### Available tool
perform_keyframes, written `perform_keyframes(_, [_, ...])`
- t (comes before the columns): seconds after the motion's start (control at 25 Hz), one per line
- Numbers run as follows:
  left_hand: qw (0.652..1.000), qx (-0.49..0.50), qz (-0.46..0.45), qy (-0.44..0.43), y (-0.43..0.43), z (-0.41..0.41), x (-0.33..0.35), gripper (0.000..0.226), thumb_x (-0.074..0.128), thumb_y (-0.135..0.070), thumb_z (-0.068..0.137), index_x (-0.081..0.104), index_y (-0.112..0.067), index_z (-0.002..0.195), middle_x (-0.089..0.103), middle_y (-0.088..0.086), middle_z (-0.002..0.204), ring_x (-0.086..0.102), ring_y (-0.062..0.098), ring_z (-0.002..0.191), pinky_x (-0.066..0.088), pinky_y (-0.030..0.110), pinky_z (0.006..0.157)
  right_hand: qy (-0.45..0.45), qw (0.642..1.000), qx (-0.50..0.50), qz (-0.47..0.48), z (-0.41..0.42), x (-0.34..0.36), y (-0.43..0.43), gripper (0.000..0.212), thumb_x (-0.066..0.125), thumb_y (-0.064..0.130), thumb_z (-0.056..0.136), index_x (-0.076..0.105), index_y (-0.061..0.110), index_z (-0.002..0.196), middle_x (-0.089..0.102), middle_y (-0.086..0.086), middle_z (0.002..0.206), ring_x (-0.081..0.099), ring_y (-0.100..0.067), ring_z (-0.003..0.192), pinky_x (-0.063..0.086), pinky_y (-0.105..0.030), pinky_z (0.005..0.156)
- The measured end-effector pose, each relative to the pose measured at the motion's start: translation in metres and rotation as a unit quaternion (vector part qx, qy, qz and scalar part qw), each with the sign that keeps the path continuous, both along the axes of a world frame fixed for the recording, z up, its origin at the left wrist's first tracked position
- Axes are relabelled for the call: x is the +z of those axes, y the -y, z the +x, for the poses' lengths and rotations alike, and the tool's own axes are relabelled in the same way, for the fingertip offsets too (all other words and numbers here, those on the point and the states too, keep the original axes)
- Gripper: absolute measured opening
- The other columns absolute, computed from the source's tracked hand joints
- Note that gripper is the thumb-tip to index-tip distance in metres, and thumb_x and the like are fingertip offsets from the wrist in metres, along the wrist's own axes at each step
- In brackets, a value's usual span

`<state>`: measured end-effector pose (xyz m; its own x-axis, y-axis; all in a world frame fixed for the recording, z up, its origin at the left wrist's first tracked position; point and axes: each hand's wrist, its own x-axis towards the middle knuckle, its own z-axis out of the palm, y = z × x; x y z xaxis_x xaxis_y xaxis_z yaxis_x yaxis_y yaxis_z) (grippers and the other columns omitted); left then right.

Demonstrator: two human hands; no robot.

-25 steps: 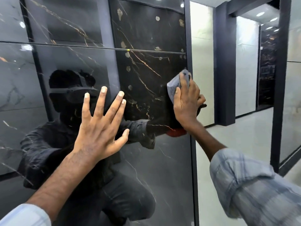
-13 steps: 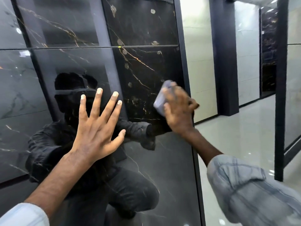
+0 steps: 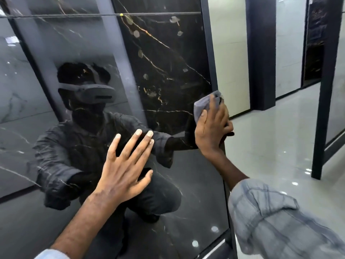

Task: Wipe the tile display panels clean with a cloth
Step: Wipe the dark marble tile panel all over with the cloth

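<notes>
Plainly, the left hand [image 3: 123,171] is the worry: it lies flat on the glossy dark tile panel [image 3: 168,62] with its fingers spread wide, and I judge a bare palm there will leave fresh prints on the polish. The right hand [image 3: 212,131] presses the grey cloth [image 3: 202,104] against the panel's right edge, beside the dark frame [image 3: 211,53], fingers close together over the wad. So near the edge, a wide stroke could run onto the frame and miss the tile next to it. Pale spots [image 3: 136,33] sit well above the cloth; if they are dirt, a low pass leaves them.
</notes>
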<state>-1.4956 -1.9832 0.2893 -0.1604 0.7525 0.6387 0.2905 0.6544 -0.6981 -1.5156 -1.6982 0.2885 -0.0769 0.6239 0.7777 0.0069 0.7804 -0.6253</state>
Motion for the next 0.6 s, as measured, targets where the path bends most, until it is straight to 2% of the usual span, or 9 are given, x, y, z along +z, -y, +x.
perform_keyframes(0.08, [1.0, -0.001, -0.001, -0.007, -0.001, 0.0, 0.0, 0.08, 0.047, -0.053, 0.096, 0.037, -0.008, 0.161, 0.016, 0.007, 0.174, 0.019, 0.028, 0.16, 0.013, 0.06, 0.126, 0.026, 0.991, 0.028, 0.131, 0.005, -0.028, 0.028, 0.059, 0.034, 0.036, 0.103, 0.022, 0.024, 0.159, 0.026, -0.017, 0.165, 0.029, -0.036, 0.149, 0.034, -0.064, 0.102])
perform_keyframes(0.2, [1.0, 0.0, 0.005, -0.009, 0.0, -0.001, -0.002, 0.081, 0.047, -0.054, 0.096, 0.035, -0.008, 0.162, 0.013, 0.007, 0.175, 0.017, 0.028, 0.161, 0.011, 0.06, 0.127, 0.059, 0.874, 0.084, 0.474, 0.015, -0.069, 0.031, 0.056, 0.038, 0.041, 0.105, 0.028, 0.029, 0.159, 0.024, -0.014, 0.165, 0.026, -0.035, 0.151, 0.03, -0.057, 0.101])
perform_keyframes(0.24, [1.0, -0.001, 0.009, -0.007, 0.0, -0.002, -0.002, 0.081, 0.047, -0.054, 0.096, 0.034, -0.008, 0.162, 0.012, 0.007, 0.175, 0.016, 0.028, 0.161, 0.011, 0.06, 0.127, 0.064, 0.841, 0.08, 0.532, 0.015, -0.074, 0.02, 0.054, 0.038, 0.044, 0.106, 0.031, 0.031, 0.158, 0.027, -0.012, 0.164, 0.029, -0.034, 0.15, 0.028, -0.055, 0.101])
perform_keyframes(0.28, [1.0, -0.003, 0.015, -0.005, 0.0, -0.001, -0.003, 0.08, 0.046, -0.053, 0.096, 0.034, -0.008, 0.162, 0.011, 0.007, 0.175, 0.016, 0.028, 0.161, 0.012, 0.061, 0.126, 0.069, 0.834, 0.076, 0.543, 0.012, -0.078, 0.007, 0.053, 0.037, 0.045, 0.107, 0.03, 0.033, 0.158, 0.029, -0.012, 0.163, 0.031, -0.034, 0.15, 0.028, -0.056, 0.103])
perform_keyframes(0.32, [1.0, -0.007, 0.02, -0.004, -0.001, -0.001, -0.005, 0.079, 0.046, -0.051, 0.097, 0.034, -0.007, 0.162, 0.011, 0.008, 0.175, 0.016, 0.029, 0.161, 0.013, 0.062, 0.126, 0.077, 0.861, 0.076, 0.497, 0.006, -0.082, -0.006, 0.053, 0.035, 0.044, 0.107, 0.027, 0.033, 0.158, 0.028, -0.012, 0.162, 0.032, -0.036, 0.149, 0.03, -0.06, 0.104])
perform_keyframes(0.4, [1.0, -0.023, 0.012, -0.001, -0.001, 0.001, -0.014, 0.076, 0.045, -0.048, 0.098, 0.034, -0.007, 0.162, 0.012, 0.008, 0.175, 0.019, 0.029, 0.16, 0.016, 0.062, 0.125, 0.072, 0.968, 0.054, 0.233, 0.002, -0.089, -0.018, 0.054, 0.033, 0.038, 0.106, 0.022, 0.032, 0.158, 0.03, -0.016, 0.163, 0.037, -0.04, 0.146, 0.038, -0.067, 0.102])
perform_keyframes(0.48, [0.999, -0.024, -0.026, 0.004, -0.001, 0.001, -0.03, 0.076, 0.045, -0.048, 0.098, 0.033, -0.008, 0.162, 0.013, 0.007, 0.175, 0.019, 0.028, 0.16, 0.017, 0.059, 0.125, 0.032, 0.999, 0.006, -0.042, 0.0, -0.098, -0.005, 0.055, 0.031, 0.035, 0.102, 0.021, 0.03, 0.155, 0.039, -0.02, 0.161, 0.045, -0.042, 0.141, 0.04, -0.068, 0.099])
perform_keyframes(0.56, [0.999, -0.011, -0.052, 0.008, 0.0, -0.001, -0.045, 0.078, 0.044, -0.05, 0.098, 0.032, -0.008, 0.163, 0.013, 0.006, 0.175, 0.015, 0.027, 0.161, 0.015, 0.056, 0.126, 0.047, 0.995, 0.015, -0.088, 0.006, -0.113, 0.028, 0.059, 0.029, 0.036, 0.099, 0.02, 0.027, 0.157, 0.037, -0.022, 0.161, 0.042, -0.043, 0.142, 0.039, -0.068, 0.1])
perform_keyframes(0.6, [0.999, -0.009, -0.052, 0.008, 0.001, -0.002, -0.048, 0.078, 0.042, -0.051, 0.098, 0.031, -0.008, 0.163, 0.013, 0.006, 0.175, 0.014, 0.027, 0.161, 0.014, 0.055, 0.127, 0.074, 0.997, 0.034, -0.011, 0.009, -0.127, 0.044, 0.061, 0.03, 0.037, 0.1, 0.02, 0.024, 0.159, 0.033, -0.024, 0.163, 0.038, -0.044, 0.144, 0.037, -0.067, 0.101])
